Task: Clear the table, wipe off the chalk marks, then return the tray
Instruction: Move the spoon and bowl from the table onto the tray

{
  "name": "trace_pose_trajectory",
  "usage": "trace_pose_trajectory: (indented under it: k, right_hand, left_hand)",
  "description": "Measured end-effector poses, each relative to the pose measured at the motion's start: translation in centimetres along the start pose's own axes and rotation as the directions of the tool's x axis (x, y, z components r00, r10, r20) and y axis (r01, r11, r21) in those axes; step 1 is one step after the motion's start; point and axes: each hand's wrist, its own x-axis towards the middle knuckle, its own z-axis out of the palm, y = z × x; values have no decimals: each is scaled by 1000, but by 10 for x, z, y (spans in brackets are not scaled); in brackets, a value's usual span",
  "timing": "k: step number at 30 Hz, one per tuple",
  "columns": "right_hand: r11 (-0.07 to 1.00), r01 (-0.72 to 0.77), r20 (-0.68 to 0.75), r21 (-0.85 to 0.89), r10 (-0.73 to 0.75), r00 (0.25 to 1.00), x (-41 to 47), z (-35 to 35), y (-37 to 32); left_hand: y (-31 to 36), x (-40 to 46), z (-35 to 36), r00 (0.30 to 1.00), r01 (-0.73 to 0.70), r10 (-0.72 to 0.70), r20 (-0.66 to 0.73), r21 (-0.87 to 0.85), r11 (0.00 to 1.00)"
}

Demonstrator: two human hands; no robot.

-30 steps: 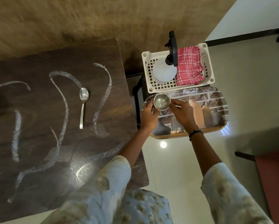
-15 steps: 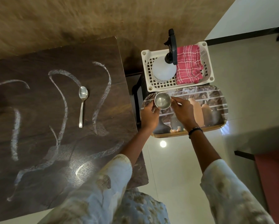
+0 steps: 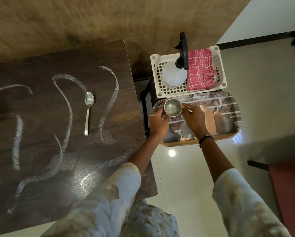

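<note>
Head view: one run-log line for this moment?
both hands holding steel cup over tray | spoon on table | chalk marks unwiped

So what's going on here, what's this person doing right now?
A person is clearing a dark wooden table. Both hands, left and right, grip a small round steel cup over the picture-printed oval tray beside the table. A steel spoon lies on the table among white chalk marks, none wiped yet. A red checked cloth and white spray bottle sit in a white plastic basket behind the tray.
</note>
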Motion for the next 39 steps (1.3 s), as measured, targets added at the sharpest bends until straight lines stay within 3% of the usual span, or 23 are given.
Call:
trace_pose_trajectory:
  k: [5,10,14,22,29,39]
  right_hand:
    - [998,-21,9,-52,21,1000,-1,1,-2]
    - [973,46,-166,-226,-85,982,-25,-1,-22]
    - [969,132,-210,-209,-176,962,-59,10,-53]
    - [931,358,31,-64,-357,934,-124,93,-136]
    - [917,393,269,62,-395,878,-172,218,-222]
    - [893,426,461,144,-441,770,-251,435,-336]
  left_hand:
    - [2,0,-2,999,45,-44,29,-31,999]
    - [8,-10,-22,999,43,-41,17,-155,987]
    - [9,-26,-60,1000,6,-14,-28,-266,964]
    - [-16,-52,-196,975,30,-126,-182,-456,890]
    - [-75,-69,-358,920,2,-198,-338,-501,865]
    - [-193,-99,-585,829,-1,-339,-445,-607,795]
